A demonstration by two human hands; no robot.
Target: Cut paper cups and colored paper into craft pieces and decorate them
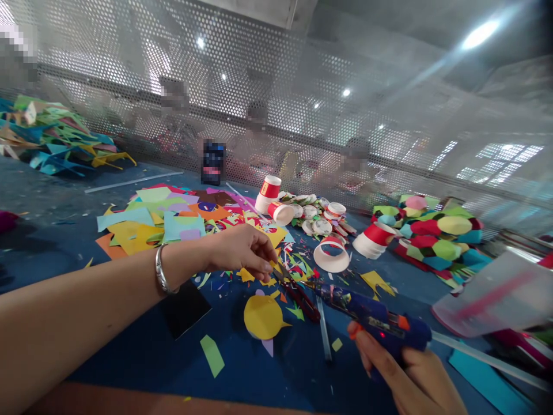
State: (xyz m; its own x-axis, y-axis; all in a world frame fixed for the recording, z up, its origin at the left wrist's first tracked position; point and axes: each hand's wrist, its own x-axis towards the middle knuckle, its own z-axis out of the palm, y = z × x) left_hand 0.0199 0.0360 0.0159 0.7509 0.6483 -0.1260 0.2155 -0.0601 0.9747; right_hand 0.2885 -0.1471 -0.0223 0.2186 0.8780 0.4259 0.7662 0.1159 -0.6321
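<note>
My right hand (401,369) is wrapped round the handle of a blue hot glue gun (375,317), its nozzle pointing left and a small red light showing on its side. A clear glue stick (488,360) comes out of its back end. My left hand (244,253) reaches over the paper scraps, its fingers pinched together; whatever lies between the fingertips is too small to make out. Close to those fingertips lie scissors (302,300) with dark red handles. Below them on the table rests a yellow paper circle (262,317) with small coloured pieces around its edge.
Coloured paper (181,225) is heaped behind my left hand. Red and white paper cups (375,239) and a cut cup ring (332,255) stand further right. A phone (213,161) leans against the perforated screen (181,115). A translucent container (496,291) is at the right.
</note>
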